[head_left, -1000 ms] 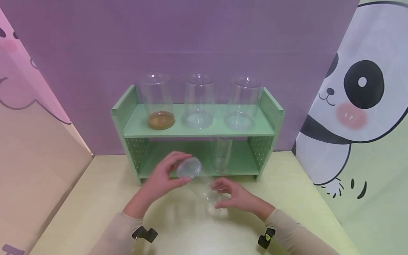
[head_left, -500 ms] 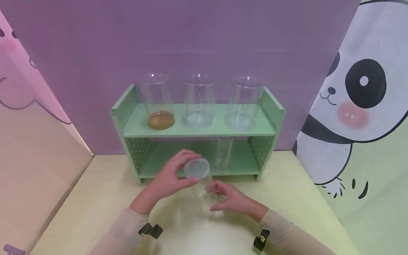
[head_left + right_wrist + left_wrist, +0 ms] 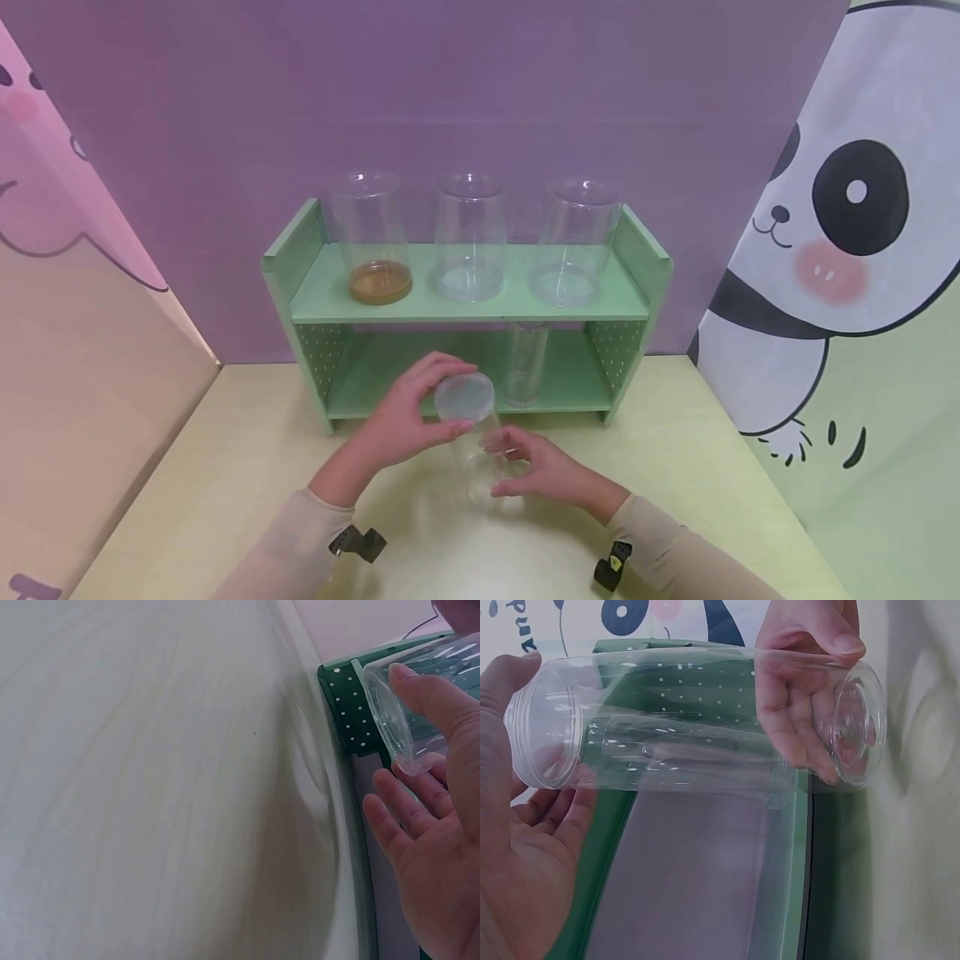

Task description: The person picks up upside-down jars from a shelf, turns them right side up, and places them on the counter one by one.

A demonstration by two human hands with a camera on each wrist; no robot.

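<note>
A clear plastic jar (image 3: 682, 682) is held tilted over the table, just in front of the shelf. My left hand (image 3: 408, 417) grips its lidded end, thumb and fingers round the pale translucent lid (image 3: 463, 398). At the lower end, near the round base (image 3: 859, 724), my right hand (image 3: 551, 471) holds the jar between thumb and fingers. In the right wrist view the right thumb (image 3: 420, 686) lies against the jar's side by the base rim. Nothing can be made out inside the jar, and both ends are partly covered by fingers.
Behind the hands stands a green two-tier shelf (image 3: 472, 318). Its top tier bears a clear jar with a brown bottom (image 3: 380, 283) and two clear jars (image 3: 470, 279) (image 3: 566, 283). A narrower clear jar (image 3: 527, 367) stands on the lower tier. The pale table (image 3: 247, 467) extends around it.
My left hand has moved to the right with the lidded end, and my right hand slightly left, bringing the jar more upright. Over the last half second almost nothing has moved.
</note>
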